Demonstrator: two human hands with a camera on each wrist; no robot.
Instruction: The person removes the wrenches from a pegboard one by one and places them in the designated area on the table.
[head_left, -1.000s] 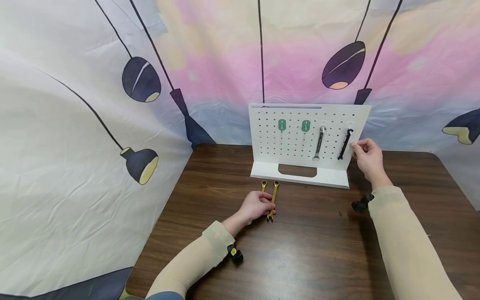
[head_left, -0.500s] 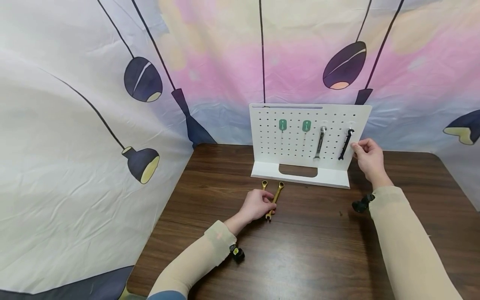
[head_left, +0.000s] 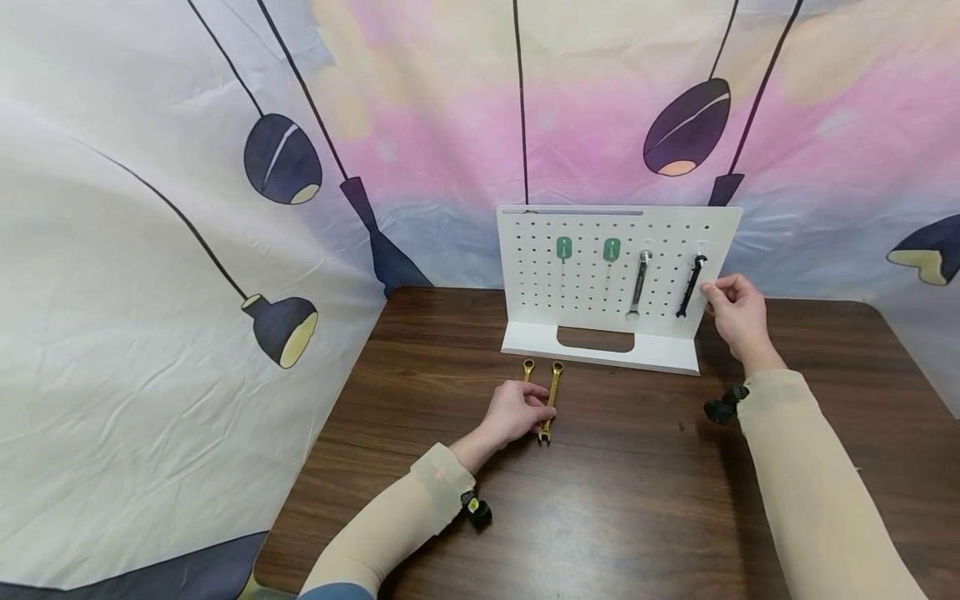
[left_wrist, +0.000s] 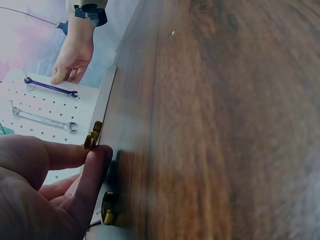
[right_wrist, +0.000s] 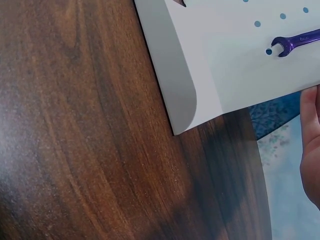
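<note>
Your cream-sleeved left arm [head_left: 390, 521] angles inward, bare left hand [head_left: 516, 412] low, fingers [left_wrist: 65, 155] pinching, and your cream-sleeved right arm [head_left: 813, 471] stretches farther forward, bare right hand [head_left: 738, 317] higher, pinching too!

Glossy gold-tone metal wrench [head_left: 553, 390] pinched in L hand [head_left: 516, 411]; 2nd gold-tone wrench [head_left: 528, 367], same shine, just beside the grip. Beyond it, smooth matt white pegboard [head_left: 523, 338] w/ polished chrome-look wrench [head_left: 640, 285] and, nr R hand [head_left: 738, 318], glossy purple metal wrench [left_wrist: 52, 87]; green handles [head_left: 564, 248] look plastic. Under the grip, wood-grain tabletop [head_left: 637, 500], satin sheen; farthest back, creased cloth backdrop [head_left: 450, 100]. Matt cloth sleeves [head_left: 795, 450] behind both hands.
</note>
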